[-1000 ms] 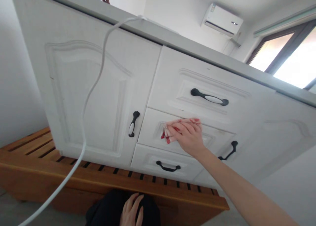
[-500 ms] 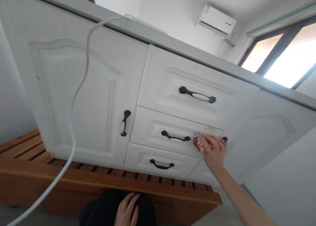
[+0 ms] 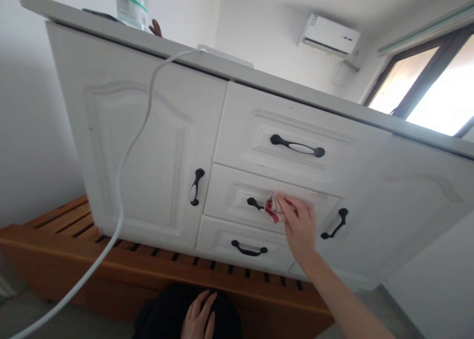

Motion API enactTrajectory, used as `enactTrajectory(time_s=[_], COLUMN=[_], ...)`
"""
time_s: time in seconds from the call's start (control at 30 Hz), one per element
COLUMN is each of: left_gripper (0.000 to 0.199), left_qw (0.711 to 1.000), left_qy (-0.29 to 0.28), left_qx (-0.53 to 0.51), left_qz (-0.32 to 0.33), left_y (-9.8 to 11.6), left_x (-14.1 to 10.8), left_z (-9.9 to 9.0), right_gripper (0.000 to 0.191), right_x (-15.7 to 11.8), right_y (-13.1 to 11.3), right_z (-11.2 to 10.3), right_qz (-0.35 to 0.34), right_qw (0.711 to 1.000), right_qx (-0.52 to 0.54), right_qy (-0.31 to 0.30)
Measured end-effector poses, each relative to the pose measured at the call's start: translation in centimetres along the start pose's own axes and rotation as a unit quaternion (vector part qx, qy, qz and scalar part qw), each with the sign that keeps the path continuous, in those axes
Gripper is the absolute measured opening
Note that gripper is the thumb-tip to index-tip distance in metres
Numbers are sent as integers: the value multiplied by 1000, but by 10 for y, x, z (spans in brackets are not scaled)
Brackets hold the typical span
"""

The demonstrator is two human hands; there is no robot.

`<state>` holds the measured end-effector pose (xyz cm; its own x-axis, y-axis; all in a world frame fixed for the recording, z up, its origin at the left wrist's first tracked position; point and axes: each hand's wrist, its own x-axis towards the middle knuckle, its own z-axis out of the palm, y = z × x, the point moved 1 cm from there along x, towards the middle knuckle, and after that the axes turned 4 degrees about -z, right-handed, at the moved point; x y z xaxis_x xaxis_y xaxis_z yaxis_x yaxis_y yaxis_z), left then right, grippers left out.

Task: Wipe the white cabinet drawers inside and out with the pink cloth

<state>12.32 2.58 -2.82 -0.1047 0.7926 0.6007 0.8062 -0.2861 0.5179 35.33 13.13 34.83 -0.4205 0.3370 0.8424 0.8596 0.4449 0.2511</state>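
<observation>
My right hand (image 3: 301,225) is closed on a red and white cloth (image 3: 274,208), which lies against the right part of the middle drawer's black handle (image 3: 255,203) and hides it. That drawer belongs to a white cabinet (image 3: 148,146) with a drawer above it and another below. My left hand (image 3: 199,317) rests on my dark-clothed knee (image 3: 159,317) at the bottom of the view, fingers slightly apart and nothing in it.
A slatted wooden bench (image 3: 129,265) runs beneath the cabinet. A white cable (image 3: 120,181) hangs from the grey top (image 3: 314,94) across the left door. A clear bottle (image 3: 132,5) stands on top. An air conditioner (image 3: 329,35) hangs behind.
My right hand has moved left with the cloth, from beside the middle handle onto its right part. The right door's handle has come into full view. The camera view has shifted a little.
</observation>
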Motion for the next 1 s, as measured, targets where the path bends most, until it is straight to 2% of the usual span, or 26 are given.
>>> enactTrajectory(time_s=[0.07,0.17,0.3,0.43,0.5,0.57,0.67,0.77,0.83,1.0], left_gripper=[36,37,39,39,39,39,39,39,39,40], left_qw=[1000,999,998,998,997,996,995,993,993,991], left_qy=[-8,-21,-39,-47,-56,-63,-70,-72,-71,-81], left_qx=[-3,-11,-22,-30,-30,-26,-24,-34,-43,-60], left_qz=[-9,-25,-51,-32,-36,-51,-70,-84,-89,-86], left_y=[-1,-1,2,5,5,4,0,-3,-4,-1], left_x=[-1,-2,-2,-1,-1,-2,-5,-7,-8,-5], left_z=[2,0,-4,-3,-3,-3,-5,-6,-6,-10], right_gripper=[33,22,14,12,16,20,24,28,27,20], right_x=[26,46,50,63,73,78,76,67,59,36], right_y=[-25,-51,-60,-71,-84,-99,-115,-122,-124,-130], right_z=[18,40,43,40,49,67,99,118,120,115], right_qz=[2,7,-3,-27,-48,-70,-94,-112,-143,-294], right_qw=[1000,998,999,997,995,994,992,992,988,951], right_qx=[-23,-57,-29,48,63,54,40,56,61,56], right_qy=[-5,-5,18,45,54,71,72,22,-8,-74])
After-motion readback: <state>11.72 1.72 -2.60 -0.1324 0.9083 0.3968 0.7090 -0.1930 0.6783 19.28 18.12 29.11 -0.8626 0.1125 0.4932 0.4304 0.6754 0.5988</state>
